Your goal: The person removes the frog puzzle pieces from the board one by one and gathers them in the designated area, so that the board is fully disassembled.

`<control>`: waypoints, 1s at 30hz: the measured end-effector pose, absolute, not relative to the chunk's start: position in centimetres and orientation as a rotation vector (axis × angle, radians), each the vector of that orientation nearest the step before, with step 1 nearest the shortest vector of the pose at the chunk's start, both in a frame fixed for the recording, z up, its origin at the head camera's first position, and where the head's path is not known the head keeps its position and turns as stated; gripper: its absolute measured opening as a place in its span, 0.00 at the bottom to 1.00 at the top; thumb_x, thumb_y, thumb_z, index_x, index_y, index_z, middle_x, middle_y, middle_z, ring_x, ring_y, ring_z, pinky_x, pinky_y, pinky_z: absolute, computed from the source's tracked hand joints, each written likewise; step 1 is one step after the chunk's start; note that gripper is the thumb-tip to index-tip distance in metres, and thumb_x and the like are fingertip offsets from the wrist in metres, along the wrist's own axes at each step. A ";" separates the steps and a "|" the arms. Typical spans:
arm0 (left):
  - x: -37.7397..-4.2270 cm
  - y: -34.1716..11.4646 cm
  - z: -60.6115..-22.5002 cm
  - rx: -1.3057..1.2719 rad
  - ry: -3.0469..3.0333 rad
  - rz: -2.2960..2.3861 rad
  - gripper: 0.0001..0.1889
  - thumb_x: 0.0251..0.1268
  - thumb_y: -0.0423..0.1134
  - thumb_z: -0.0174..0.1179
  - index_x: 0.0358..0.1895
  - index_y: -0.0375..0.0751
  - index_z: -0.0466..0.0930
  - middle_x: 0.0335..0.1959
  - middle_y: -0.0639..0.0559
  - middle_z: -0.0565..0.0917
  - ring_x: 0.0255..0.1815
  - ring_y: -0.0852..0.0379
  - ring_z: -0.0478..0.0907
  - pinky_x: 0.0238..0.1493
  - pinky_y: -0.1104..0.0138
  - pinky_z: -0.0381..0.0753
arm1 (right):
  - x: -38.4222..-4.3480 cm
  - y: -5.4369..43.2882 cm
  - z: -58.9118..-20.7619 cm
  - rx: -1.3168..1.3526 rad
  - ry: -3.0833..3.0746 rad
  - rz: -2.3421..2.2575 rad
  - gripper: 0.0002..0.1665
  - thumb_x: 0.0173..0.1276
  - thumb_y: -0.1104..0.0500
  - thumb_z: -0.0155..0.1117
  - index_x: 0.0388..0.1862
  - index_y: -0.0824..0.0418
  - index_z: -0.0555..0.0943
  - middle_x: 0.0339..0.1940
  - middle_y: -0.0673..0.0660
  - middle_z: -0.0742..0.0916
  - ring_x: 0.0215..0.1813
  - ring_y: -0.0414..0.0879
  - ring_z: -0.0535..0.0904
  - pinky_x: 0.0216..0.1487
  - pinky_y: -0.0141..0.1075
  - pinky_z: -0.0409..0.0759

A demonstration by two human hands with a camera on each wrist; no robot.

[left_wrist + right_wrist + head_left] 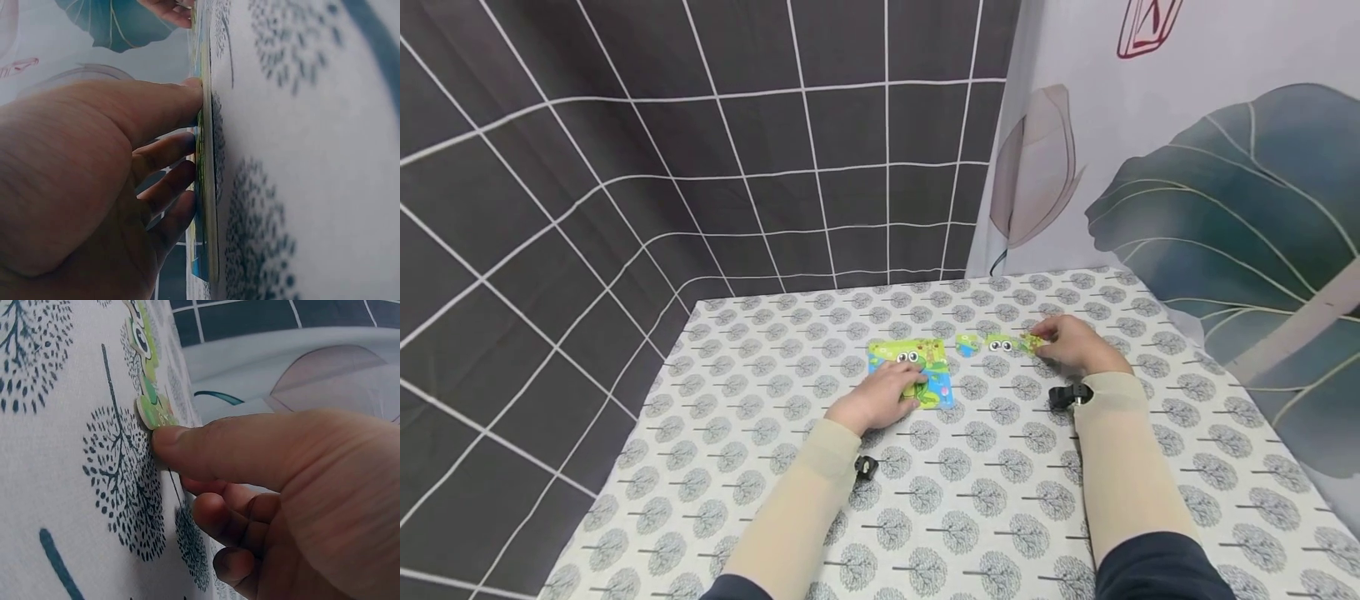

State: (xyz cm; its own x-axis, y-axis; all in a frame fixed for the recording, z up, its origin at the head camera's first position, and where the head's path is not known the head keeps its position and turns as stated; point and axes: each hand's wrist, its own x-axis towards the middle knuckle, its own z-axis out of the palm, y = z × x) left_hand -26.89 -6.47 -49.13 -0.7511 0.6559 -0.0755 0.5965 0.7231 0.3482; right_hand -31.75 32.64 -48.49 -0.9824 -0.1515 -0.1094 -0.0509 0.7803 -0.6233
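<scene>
Three across, just right of the frog board [936, 375]: blue-green piece [966, 345] nearest it, eye piece [1001, 345] mid-row, yellow-green piece [1030, 342] at the far right end. First two flat on the tree-print cloth [970, 508]; can't tell if the third is slightly lifted, or touching the eye piece. Probably lined up there for easy right-side reach. Eyes right way up, same as on the board, so likely deliberate.

Left hand [880, 398] over the board's lower left: fingers apart, only slightly bent, tips resting on its face, nothing gripped. Per left wrist view, palm raised clear. Likely a light hold-down against sliding on fabric.

Right hand [1075, 343] at the row's end: yellow-green piece pinched by its outer edge, thumb on the near side, index mostly hidden in right wrist view, remaining fingers loosely curled. Edge grip probably down to thin stock, only a rim to catch.

Poses: left beige sleeve [801, 500] in from bottom, angled up and rightward; right beige sleeve [1127, 458] steeper, leaning left, hand turned inward toward the row.
</scene>
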 end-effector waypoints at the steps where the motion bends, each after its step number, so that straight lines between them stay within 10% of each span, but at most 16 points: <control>1: -26.8 -6.5 -49.2 1.005 2.732 0.451 0.28 0.78 0.48 0.60 0.77 0.50 0.71 0.82 0.52 0.64 0.82 0.48 0.57 0.83 0.52 0.54 | -31.8 32.7 -48.6 -0.155 2.816 -0.975 0.26 0.67 0.63 0.71 0.64 0.69 0.81 0.54 0.67 0.83 0.54 0.61 0.78 0.60 0.58 0.77; 30: -27.0 -6.5 -49.3 0.978 2.732 0.472 0.28 0.78 0.48 0.61 0.77 0.50 0.71 0.82 0.54 0.64 0.82 0.47 0.57 0.83 0.51 0.54 | -31.2 32.6 -48.5 -0.126 2.792 -1.038 0.29 0.67 0.65 0.69 0.67 0.67 0.79 0.57 0.68 0.81 0.58 0.62 0.76 0.63 0.60 0.75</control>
State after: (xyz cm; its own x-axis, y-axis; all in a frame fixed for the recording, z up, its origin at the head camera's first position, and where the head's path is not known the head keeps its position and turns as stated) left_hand -26.97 -6.47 -49.32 -0.7607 0.6440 -0.0809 0.5796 0.7301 0.3620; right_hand -31.23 32.63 -48.55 -0.9836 -0.1344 -0.1202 -0.0232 0.7554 -0.6548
